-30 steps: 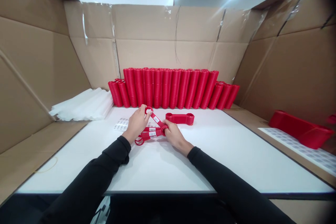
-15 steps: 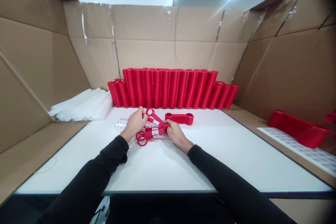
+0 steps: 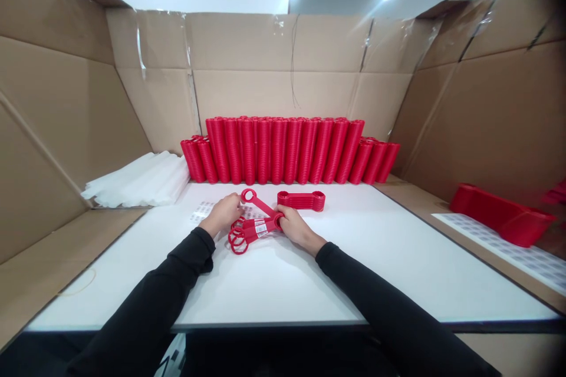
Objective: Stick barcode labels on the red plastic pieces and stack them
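Note:
My right hand [image 3: 295,227] grips a fan of flat red plastic bars with ring ends [image 3: 259,227] by their gathered ends. Several bars spread to the left, and white barcode labels are stuck on some. The topmost bar, its ring pointing up and left, shows no label. My left hand [image 3: 224,213] is closed beside the fan's left side, fingers curled over a sheet of printed labels [image 3: 203,211] on the table; what its fingertips hold is hidden. Behind the right hand lies a neat stack of the same red bars [image 3: 301,201].
Tall columns of stacked red bars [image 3: 285,150] line the back cardboard wall [image 3: 247,41]. White plastic sleeves or bags [image 3: 141,179] lie in a pile at left. At right, a red bundle [image 3: 499,215] rests by another label sheet [image 3: 504,247]. A rubber band [image 3: 82,285] lies front left.
My left hand has drawn slightly down and away from the top bar. That bar now shows no label and stands apart, while the labelled bars are closer together below.

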`<state>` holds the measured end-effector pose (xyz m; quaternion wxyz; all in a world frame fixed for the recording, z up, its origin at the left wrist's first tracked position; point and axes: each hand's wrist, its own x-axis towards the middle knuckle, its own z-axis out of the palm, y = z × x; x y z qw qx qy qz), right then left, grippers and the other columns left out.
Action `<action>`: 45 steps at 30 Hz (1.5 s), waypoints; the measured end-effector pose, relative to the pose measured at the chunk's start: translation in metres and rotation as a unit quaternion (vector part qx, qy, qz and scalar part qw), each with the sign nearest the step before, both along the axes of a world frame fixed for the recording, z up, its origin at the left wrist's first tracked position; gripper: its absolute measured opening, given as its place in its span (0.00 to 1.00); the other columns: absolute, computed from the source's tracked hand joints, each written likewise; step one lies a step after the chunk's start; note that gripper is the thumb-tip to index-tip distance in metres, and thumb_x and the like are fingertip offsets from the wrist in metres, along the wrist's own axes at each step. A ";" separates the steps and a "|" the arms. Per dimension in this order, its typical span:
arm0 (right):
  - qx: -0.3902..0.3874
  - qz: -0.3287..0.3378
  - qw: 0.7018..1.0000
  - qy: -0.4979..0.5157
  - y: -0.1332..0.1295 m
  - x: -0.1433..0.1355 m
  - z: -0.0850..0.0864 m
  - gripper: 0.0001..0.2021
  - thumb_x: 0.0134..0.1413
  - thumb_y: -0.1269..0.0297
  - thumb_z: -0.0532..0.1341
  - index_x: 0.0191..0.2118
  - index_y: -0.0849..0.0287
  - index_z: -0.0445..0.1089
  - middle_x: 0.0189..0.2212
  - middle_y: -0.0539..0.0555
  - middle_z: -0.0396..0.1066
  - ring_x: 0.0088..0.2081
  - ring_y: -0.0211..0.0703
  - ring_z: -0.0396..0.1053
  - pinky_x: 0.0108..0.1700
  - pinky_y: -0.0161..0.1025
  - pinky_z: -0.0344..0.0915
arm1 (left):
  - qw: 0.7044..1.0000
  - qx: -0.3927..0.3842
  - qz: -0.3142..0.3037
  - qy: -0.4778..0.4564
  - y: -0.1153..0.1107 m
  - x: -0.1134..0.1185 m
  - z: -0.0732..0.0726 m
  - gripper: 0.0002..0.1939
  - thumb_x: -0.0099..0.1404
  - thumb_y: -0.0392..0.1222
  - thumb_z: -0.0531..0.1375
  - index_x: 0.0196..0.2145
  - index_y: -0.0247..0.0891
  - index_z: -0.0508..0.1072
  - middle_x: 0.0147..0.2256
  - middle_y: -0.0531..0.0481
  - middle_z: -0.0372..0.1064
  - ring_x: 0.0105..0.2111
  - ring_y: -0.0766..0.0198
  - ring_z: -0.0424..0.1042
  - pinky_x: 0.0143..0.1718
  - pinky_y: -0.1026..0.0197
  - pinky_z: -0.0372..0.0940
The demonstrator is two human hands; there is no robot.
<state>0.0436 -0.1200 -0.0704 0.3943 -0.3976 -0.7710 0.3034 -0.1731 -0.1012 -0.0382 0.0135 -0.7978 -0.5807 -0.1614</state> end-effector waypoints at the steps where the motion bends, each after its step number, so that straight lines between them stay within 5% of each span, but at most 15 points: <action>1: -0.003 0.008 1.000 0.002 0.001 0.001 0.000 0.07 0.41 0.76 0.47 0.24 0.59 0.58 0.20 0.48 0.62 0.25 0.37 0.60 0.27 0.33 0.54 | 0.999 -0.003 -0.034 0.015 0.002 -0.001 -0.002 0.11 0.55 0.38 0.53 0.34 0.36 0.71 0.38 0.42 0.68 0.36 0.58 0.68 0.38 0.61 0.60; 4: -0.004 0.026 1.000 0.006 0.003 0.004 0.000 0.07 0.41 0.76 0.47 0.23 0.59 0.57 0.20 0.47 0.61 0.24 0.36 0.59 0.26 0.32 0.53 | 0.991 -0.013 -0.131 0.014 0.005 -0.003 -0.004 0.11 0.53 0.37 0.54 0.34 0.37 0.73 0.39 0.44 0.68 0.40 0.58 0.66 0.43 0.62 0.59; 6: -0.014 0.039 0.999 0.010 0.005 0.008 0.001 0.06 0.41 0.76 0.47 0.22 0.59 0.56 0.20 0.47 0.60 0.23 0.35 0.59 0.25 0.32 0.53 | 0.989 -0.031 -0.143 -0.011 0.004 -0.002 -0.004 0.12 0.53 0.38 0.53 0.35 0.37 0.73 0.36 0.45 0.70 0.36 0.60 0.68 0.39 0.62 0.61; 12: -0.090 0.075 0.992 0.040 0.004 0.012 0.005 0.07 0.40 0.76 0.46 0.23 0.59 0.57 0.18 0.46 0.59 0.19 0.34 0.57 0.21 0.31 0.52 | 0.991 -0.044 -0.126 -0.016 -0.001 0.003 -0.004 0.13 0.56 0.40 0.50 0.30 0.36 0.74 0.30 0.46 0.69 0.28 0.62 0.67 0.32 0.63 0.60; 21: -0.074 0.046 0.996 0.030 0.004 0.012 0.006 0.08 0.39 0.76 0.46 0.23 0.59 0.57 0.17 0.46 0.60 0.20 0.35 0.58 0.22 0.32 0.53 | 0.990 -0.056 -0.079 -0.102 -0.004 0.003 0.004 0.09 0.50 0.37 0.52 0.25 0.36 0.72 0.29 0.48 0.69 0.28 0.63 0.66 0.32 0.64 0.60; 29: 0.008 -0.025 1.000 0.003 -0.004 0.004 0.012 0.08 0.40 0.77 0.46 0.23 0.59 0.58 0.22 0.49 0.63 0.25 0.37 0.61 0.27 0.33 0.53 | 0.908 -0.149 -0.102 -0.379 -0.021 0.020 0.028 0.13 0.52 0.48 0.56 0.26 0.33 0.69 0.18 0.55 0.59 0.18 0.70 0.57 0.20 0.67 0.52; 45: 0.013 -0.059 0.998 -0.025 -0.017 -0.008 0.022 0.08 0.41 0.79 0.46 0.24 0.59 0.56 0.22 0.50 0.62 0.25 0.38 0.60 0.27 0.34 0.52 | 0.893 -0.132 -0.056 -0.426 -0.034 0.040 0.030 0.11 0.52 0.46 0.56 0.24 0.34 0.69 0.15 0.58 0.51 0.15 0.73 0.49 0.17 0.67 0.44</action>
